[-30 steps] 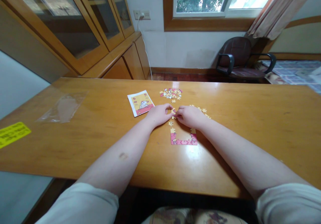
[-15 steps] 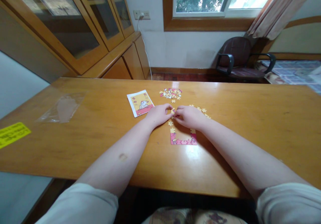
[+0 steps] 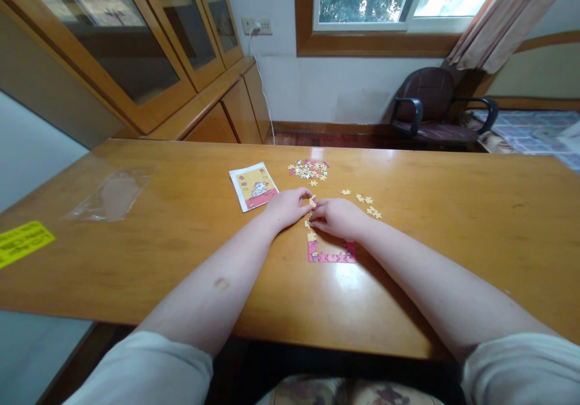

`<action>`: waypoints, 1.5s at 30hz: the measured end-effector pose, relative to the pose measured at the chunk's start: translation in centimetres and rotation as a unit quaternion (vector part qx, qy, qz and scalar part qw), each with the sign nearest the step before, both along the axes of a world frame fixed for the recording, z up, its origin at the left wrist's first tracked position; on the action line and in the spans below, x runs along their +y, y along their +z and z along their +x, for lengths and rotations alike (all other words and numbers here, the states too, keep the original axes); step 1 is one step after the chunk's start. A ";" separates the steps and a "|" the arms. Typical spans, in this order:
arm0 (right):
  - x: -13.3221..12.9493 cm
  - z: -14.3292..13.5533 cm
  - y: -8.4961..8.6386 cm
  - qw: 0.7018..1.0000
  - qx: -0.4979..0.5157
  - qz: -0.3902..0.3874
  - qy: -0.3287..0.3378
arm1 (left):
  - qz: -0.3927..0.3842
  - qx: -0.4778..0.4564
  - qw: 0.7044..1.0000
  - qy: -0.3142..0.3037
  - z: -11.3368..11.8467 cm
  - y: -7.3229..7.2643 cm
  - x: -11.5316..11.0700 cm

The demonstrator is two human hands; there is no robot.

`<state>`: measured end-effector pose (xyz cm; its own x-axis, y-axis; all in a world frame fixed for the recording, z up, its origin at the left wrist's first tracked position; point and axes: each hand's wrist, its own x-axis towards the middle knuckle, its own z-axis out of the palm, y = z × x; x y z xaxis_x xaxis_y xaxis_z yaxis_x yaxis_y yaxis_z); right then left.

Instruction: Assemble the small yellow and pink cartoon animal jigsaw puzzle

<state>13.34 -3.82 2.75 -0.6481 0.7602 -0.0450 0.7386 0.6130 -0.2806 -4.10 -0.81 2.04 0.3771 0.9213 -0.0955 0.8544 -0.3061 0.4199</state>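
"Left grip point(image 3: 291, 204)?"
"Spread, I see, beside a yellow puzzle piece point(image 3: 313, 200) on the tabletop point(image 3: 194, 223)!"
"Right grip point(image 3: 338, 216)?"
"At the left side of the puzzle border point(image 3: 333, 258); pinching, I can't tell."

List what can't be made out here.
All in head view:
Puzzle border: how far its right side runs, hidden by the right hand.
Picture card: near right corner, behind the left hand.
Loose pile: piece count, too small.
Yellow label: wording blurred, left end cut by picture edge.
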 end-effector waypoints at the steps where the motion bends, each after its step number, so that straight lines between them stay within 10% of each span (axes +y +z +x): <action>1: 0.0 0.0 0.1 1.000 -0.002 0.000 0.004 | -0.001 -0.002 1.000 0.000 0.0 0.0 0.0; 45: 0.0 0.3 1.1 0.996 -0.069 0.040 -0.036 | 0.009 -0.009 1.000 -0.002 -0.3 -0.7 0.3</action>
<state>13.61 -3.82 3.82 -0.5833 0.8095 -0.0665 0.8097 0.5730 -0.1264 -4.39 -0.48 1.33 0.3827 0.9211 -0.0711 0.8450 -0.3179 0.4301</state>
